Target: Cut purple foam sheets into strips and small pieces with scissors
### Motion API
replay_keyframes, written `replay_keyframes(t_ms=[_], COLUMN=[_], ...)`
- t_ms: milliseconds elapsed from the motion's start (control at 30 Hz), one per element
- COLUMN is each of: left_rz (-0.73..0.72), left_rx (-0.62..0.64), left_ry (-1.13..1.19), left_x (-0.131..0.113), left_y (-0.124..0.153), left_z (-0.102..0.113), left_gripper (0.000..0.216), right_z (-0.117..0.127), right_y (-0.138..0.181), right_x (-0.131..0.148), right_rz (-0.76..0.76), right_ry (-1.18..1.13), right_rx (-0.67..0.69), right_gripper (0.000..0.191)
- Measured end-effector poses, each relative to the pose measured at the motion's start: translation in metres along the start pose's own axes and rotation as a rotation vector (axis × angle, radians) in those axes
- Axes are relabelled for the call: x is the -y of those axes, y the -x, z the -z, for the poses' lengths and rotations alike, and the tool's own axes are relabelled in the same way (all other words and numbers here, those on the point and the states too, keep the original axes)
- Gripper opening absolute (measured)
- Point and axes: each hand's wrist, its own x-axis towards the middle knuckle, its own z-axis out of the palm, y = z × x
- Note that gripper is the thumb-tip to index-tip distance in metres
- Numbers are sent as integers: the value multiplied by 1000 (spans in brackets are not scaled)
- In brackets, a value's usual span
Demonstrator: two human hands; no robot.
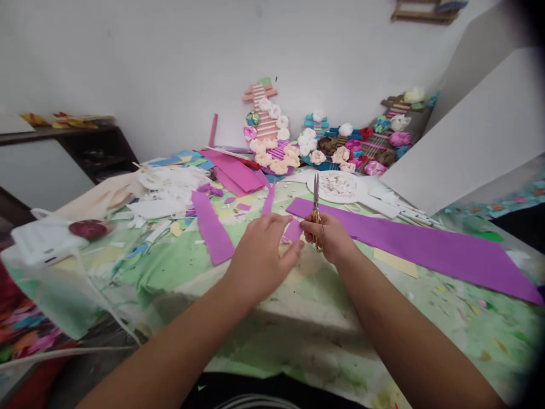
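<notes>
My right hand [331, 237] is closed around gold-handled scissors [315, 213], whose blades point up and away from me. A small purple paper piece [293, 230] lies between my two hands, its right edge at my right fingertips. My left hand [261, 258] is beside it, thumb and fingers apart around the piece; whether they touch it is hard to tell. Just beyond my right hand, a long purple paper strip [417, 241] stretches to the right. A shorter purple strip [212, 230] lies left of my left hand.
Paper scraps litter the green patterned tablecloth [170, 267]. Magenta sheets [238, 173] and a white shredded heap [170, 184] lie toward the back left. A white device with a cord [46, 238] sits at left. Flower-decorated crafts [272, 136] lean on the wall; a white board [472, 130] stands right.
</notes>
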Motion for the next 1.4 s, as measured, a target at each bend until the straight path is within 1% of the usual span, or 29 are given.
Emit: replay_keyframes(t_ms=[67, 133, 200, 233, 367, 433, 533, 600, 700, 767, 867, 933, 1033, 1233, 1400], left_rz=[41, 125, 178, 189, 238, 291, 352, 374, 379, 378, 382, 393, 410, 396, 371], left_rx=[18, 126, 225, 251, 269, 245, 186, 142, 27, -60, -130, -148, -153, -115, -108], left_ry=[-84, -131, -69, -32, 65, 160, 380, 537, 764, 906, 1058, 1093, 1091, 1079, 1085], left_x=[5, 8, 8, 8, 14, 21, 31, 35, 36, 36, 35, 35, 32, 25, 27], left_y=[-16, -33, -46, -51, -59, -60, -61, -62, -64, -64, -64, -63, -61, -55, -53], left_z=[-1, -1, 1, 2, 4, 4, 4, 7, 10, 11, 10, 8, 7, 4, -1], left_gripper=[30, 19, 16, 15, 9, 7, 3, 5, 10, 14, 24, 25, 18, 14, 19], right_z=[-1, -2, -3, -2, 5, 10, 16, 15, 7, -3, -19, -28, -36, -36, -37], right_y=[2, 4, 5, 5, 3, 1, -1, 0, 8, 15, 25, 29, 29, 25, 24], right_x=[2, 3, 4, 4, 5, 5, 4, 3, 3, 3, 1, -2, -7, -10, -3], right_rz=[6, 10, 7, 2, -34, -44, -48, -43, -6, 29, 66, 67, 63, 50, 99], right_ry=[-33, -43, -33, -20, 59, 112, 191, 194, 181, 224, 321, 361, 393, 452, 557], right_rx=[13, 22, 23, 18, -17, -45, -104, -119, -101, -81, -57, -15, 23, -7, -9], right_gripper=[25, 25, 24, 24, 22, 22, 26, 30, 36, 39, 39, 39, 37, 35, 35])
